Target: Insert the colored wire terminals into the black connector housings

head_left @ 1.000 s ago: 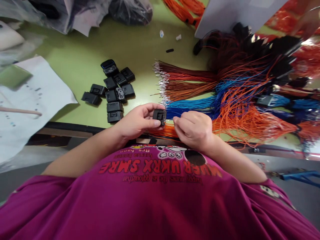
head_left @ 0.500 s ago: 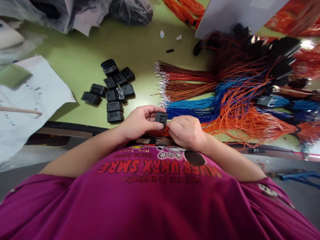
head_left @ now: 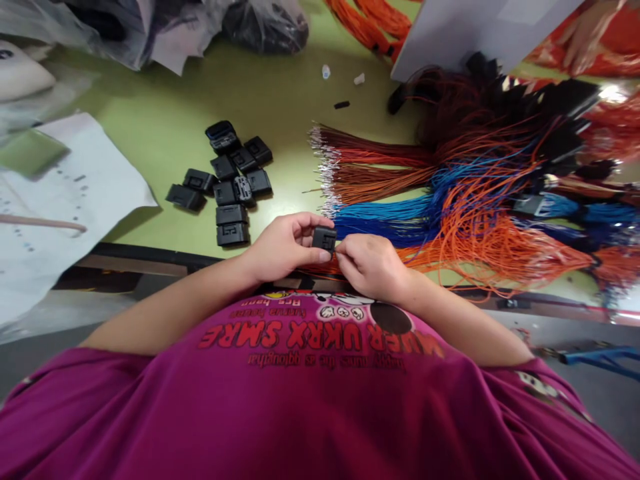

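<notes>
Between the thumb and fingers of my left hand is a black connector housing, held near the table's front edge. My right hand is closed in a pinch right beside the housing's right side; whatever its fingertips hold is too small and hidden to make out. Just behind the hands lie blue wires, and orange wires spread to the right, partly under my right hand. Left of my hands, several more black connector housings form a loose group on the green table.
Brown and red wires with metal-tipped ends lie beyond my hands. A white paper sheet covers the left side. Plastic bags sit at the back. A grey-white panel stands back right, near another person's hand.
My hands stay close together at the connector housing, with only a slight shift. The whole view has drifted a little. Another person's hand shows more plainly at the top right.
</notes>
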Motion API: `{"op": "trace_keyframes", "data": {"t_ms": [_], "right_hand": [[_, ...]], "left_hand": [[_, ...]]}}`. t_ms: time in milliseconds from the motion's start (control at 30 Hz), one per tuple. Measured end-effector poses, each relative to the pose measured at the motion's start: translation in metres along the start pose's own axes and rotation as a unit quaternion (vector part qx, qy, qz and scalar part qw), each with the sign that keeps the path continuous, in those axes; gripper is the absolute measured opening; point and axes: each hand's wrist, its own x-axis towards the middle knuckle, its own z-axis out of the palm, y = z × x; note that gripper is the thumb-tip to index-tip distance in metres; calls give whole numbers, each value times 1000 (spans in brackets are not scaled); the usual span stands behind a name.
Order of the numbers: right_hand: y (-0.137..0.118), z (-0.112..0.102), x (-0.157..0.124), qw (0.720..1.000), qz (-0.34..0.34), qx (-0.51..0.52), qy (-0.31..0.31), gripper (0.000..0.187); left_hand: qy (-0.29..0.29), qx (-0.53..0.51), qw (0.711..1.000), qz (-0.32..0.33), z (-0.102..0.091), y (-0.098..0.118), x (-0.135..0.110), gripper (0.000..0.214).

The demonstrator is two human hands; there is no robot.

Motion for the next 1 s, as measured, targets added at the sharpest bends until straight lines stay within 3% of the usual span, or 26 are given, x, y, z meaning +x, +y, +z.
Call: {"op": "trace_keyframes", "data": {"t_ms": [167, 367, 500, 600, 700, 833, 1000], "right_hand": [[0, -8, -1, 998, 52, 32, -7, 22], [-1, 2, -1, 999, 27, 21, -13, 23], [2, -10, 2, 997, 36, 36, -51, 24], [20, -33, 9, 995, 16, 53, -81, 24], [49, -50, 20, 996, 38, -57, -55, 23], [75, -51, 30, 964, 36, -222, -141, 24], [85, -49, 31, 975, 27, -176, -135, 24]], "left_hand": [[13, -11, 1000, 7, 2, 2, -1, 52], [-3, -2, 1000, 4, 3, 2, 0, 50], [-2, 4, 1000, 13, 2, 0, 1, 49], [23, 11, 999, 47, 1, 0, 1, 48], [37, 50, 995, 75, 0, 4, -1, 46], [14, 123, 991, 49, -1, 9, -4, 44], [4, 153, 987, 38, -5, 11, -2, 44]]}}
